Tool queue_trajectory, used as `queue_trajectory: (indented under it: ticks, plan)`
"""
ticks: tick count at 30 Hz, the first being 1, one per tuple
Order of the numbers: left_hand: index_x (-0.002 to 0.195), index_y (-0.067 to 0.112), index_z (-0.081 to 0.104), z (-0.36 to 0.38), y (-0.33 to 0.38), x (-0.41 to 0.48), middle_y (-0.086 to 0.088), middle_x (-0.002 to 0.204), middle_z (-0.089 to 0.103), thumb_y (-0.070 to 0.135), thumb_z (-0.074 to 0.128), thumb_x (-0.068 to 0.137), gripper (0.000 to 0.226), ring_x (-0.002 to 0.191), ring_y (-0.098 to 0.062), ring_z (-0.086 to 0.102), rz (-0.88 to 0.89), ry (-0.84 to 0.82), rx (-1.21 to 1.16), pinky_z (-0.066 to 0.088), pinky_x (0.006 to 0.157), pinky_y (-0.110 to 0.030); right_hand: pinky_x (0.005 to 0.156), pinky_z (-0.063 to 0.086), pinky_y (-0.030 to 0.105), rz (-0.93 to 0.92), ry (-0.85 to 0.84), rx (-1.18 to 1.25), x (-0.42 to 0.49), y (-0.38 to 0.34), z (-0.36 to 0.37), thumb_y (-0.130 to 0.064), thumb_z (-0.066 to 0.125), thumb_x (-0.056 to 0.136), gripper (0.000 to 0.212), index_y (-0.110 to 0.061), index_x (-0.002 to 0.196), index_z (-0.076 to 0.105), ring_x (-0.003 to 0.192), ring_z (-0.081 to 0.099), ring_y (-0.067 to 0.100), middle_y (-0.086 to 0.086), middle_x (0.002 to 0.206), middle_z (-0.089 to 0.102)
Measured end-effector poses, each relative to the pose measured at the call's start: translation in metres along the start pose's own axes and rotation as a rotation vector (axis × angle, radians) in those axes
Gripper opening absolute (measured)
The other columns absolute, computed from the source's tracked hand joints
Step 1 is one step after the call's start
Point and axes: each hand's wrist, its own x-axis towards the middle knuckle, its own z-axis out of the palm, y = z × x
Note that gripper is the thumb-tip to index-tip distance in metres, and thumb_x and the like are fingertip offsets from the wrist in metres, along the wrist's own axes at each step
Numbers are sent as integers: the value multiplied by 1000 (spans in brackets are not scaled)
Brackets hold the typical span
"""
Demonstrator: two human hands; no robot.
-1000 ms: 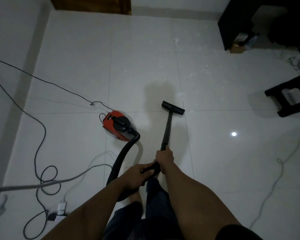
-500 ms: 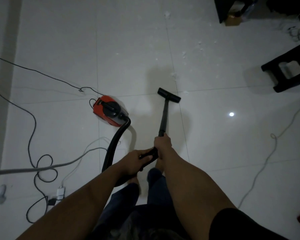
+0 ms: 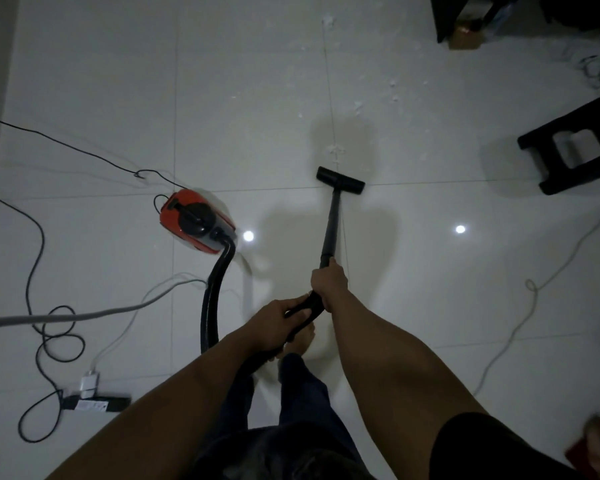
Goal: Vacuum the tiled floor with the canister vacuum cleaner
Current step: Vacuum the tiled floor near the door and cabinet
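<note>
While your right hand (image 3: 329, 284) grips the wand (image 3: 331, 223) and your left hand (image 3: 278, 320) grips the handle (image 3: 314, 304), fingers (image 3: 318, 279) curled round each, the nozzle (image 3: 340, 180) rests on the floor (image 3: 430, 271) right of the canister (image 3: 194, 221).

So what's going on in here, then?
A person is vacuuming a tiled floor. The right hand grips the black wand, and the left hand holds the curved handle just behind it. The floor head rests on the tiles, just short of some white scraps, with more scattered beyond. The red canister sits off to the left, joined to the handle by its black hose.
</note>
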Motion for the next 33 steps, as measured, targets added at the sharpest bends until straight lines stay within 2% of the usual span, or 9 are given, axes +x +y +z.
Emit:
queue_trajectory:
  ticks: [3, 6, 9, 15, 20, 24, 27, 29, 33]
  plan:
    - [148, 34, 39, 15, 24, 15, 1, 79, 68, 35, 48, 103, 45, 52, 1, 57, 46, 20, -13, 45, 49, -14, 68, 43, 27, -66, -28, -87, 19, -8, -23, -9, 45, 96, 66, -19, 158, 24, 105, 56, 25, 13, 137, 53]
    - [147, 33, 40, 21, 43, 33, -3, 75, 65, 35, 48, 103, 45, 49, -2, 57, 40, 30, -53, 45, 47, -15, 71, 43, 28, -98, -44, -129, 39, -18, -40, -10, 46, 96, 64, -19, 157, 27, 98, 54, 23, 13, 136, 54]
    - [149, 32, 39, 22, 63, 49, 5, 71, 60, 37, 47, 103, 47, 42, 2, 53, 18, 49, -36, 43, 46, -13, 70, 43, 28, -124, -45, -146, 58, -31, -54, -11, 46, 96, 64, -19, 157, 27, 93, 50, 21, 12, 135, 54]
    - [151, 31, 34, 15, 99, 78, 6, 73, 59, 36, 47, 104, 49, 39, 2, 52, 27, 65, -48, 42, 46, -12, 73, 46, 30, -147, -61, -178, 89, -62, -76, -10, 47, 95, 64, -17, 156, 28, 111, 58, 29, 14, 135, 54]
    - [149, 30, 41, -2, 118, 100, 1, 85, 66, 39, 48, 102, 48, 58, -5, 59, 33, 94, -90, 50, 58, -18, 78, 46, 29, -210, -99, -236, 109, -96, -83, -13, 49, 94, 68, -20, 158, 25, 115, 57, 30, 13, 138, 53]
    - [148, 27, 42, -24, 130, 117, -11, 73, 61, 37, 47, 103, 46, 39, -4, 55, 21, 100, -125, 46, 44, -21, 77, 45, 29, -239, -137, -264, 124, -128, -79, -12, 48, 94, 67, -19, 157, 27, 114, 57, 31, 13, 138, 53]
    - [149, 27, 41, -55, 136, 135, -17, 71, 58, 38, 49, 102, 49, 39, -8, 56, 19, 92, -144, 47, 41, -24, 76, 44, 29, -233, -137, -268, 137, -160, -72, -13, 49, 94, 65, -18, 156, 29, 112, 58, 30, 14, 136, 54]
    - [151, 30, 37, -76, 143, 145, -14, 69, 58, 40, 50, 101, 52, 41, -15, 56, 1, 89, -159, 47, 40, -24, 75, 45, 29, -232, -137, -256, 147, -182, -67, -14, 49, 94, 65, -18, 156, 28, 112, 58, 31, 13, 137, 54]
    - [151, 28, 36, -123, 163, 166, -4, 69, 60, 37, 49, 103, 50, 39, -3, 55, 15, 103, -139, 44, 41, -17, 75, 45, 29, -208, -138, -264, 166, -232, -55, -12, 47, 94, 66, -18, 157, 26, 114, 57, 31, 14, 140, 51]
